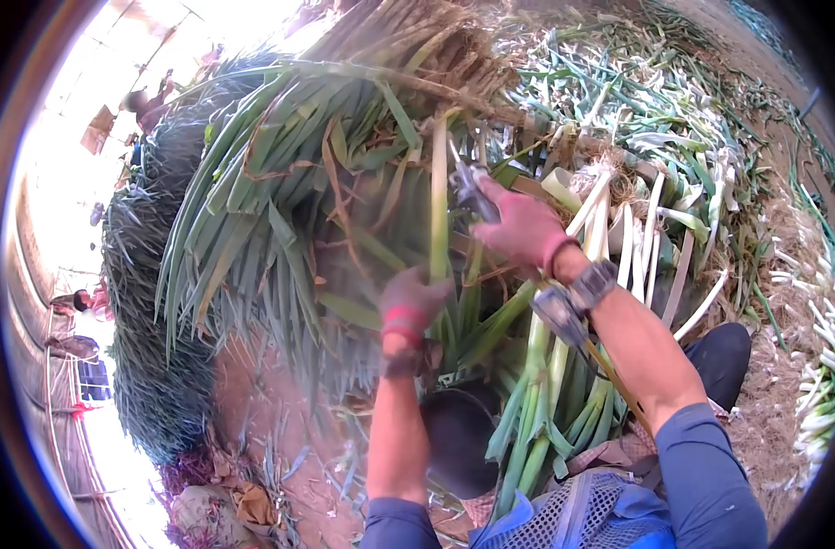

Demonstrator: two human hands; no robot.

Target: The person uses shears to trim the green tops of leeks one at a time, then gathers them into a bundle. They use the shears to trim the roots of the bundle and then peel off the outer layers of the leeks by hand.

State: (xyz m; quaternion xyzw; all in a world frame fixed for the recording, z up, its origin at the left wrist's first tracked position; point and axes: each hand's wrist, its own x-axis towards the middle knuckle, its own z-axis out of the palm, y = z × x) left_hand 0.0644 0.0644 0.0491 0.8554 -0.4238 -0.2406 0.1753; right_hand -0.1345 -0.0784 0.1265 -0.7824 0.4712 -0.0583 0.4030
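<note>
My left hand [416,304], in a pink and grey glove, is closed round the lower part of an upright leek [439,197]. The leek's pale end points up. My right hand [523,224], in a pink glove, grips a grey air-gun-like tool [477,197], its thin nozzle beside the leek's upper part. A hose with a grey fitting [559,313] runs below my right wrist. Several trimmed leeks [536,403] lie by my lap, and more white stalks [626,247] stand just right of my right hand.
A large pile of untrimmed leeks [262,192] rises at the left, with a darker stack [157,238] behind. Peeled leaf scraps [619,91] cover the ground at the upper right. White-ended leeks [824,403] lie at the far right. Other people [93,300] are at the far left.
</note>
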